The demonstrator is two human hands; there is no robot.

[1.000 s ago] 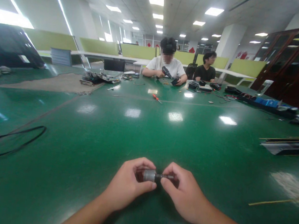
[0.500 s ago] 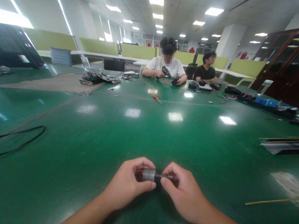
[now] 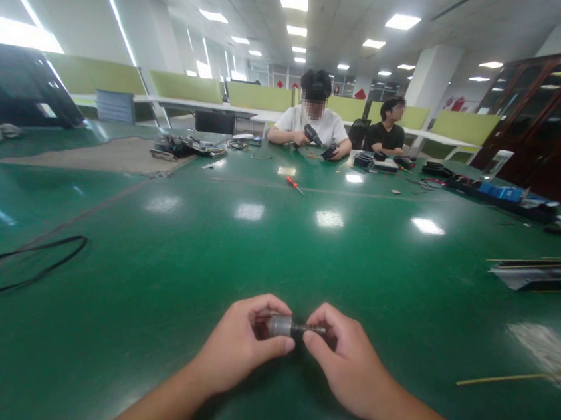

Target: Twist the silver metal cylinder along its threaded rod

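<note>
A small grey metal cylinder with a thin shaft (image 3: pixel 281 326), motor-like in shape, lies sideways between my hands. My left hand (image 3: pixel 239 346) is closed around the cylinder, with the thumb below and the fingers behind. Something reddish shows at its left end, mostly hidden by the fingers. On the right side, the thumb and forefinger of my right hand (image 3: pixel 347 361) pinch the ridged shaft. Both hands are low over the green table (image 3: pixel 275 256), near its front edge.
An orange-handled screwdriver (image 3: pixel 294 184) lies farther back. Across the table a person in white (image 3: pixel 336 128) holds a power drill (image 3: pixel 312 134); another in black (image 3: pixel 384 139) sits beside. A black cable (image 3: pixel 61 264) lies left, a dark channel piece (image 3: pixel 544 274) and yellow strip (image 3: pixel 498 378) right.
My right thumb and forefinger have shifted very slightly on the shaft. The yellow strip at the right now reaches a little farther left. My left hand keeps its hold.
</note>
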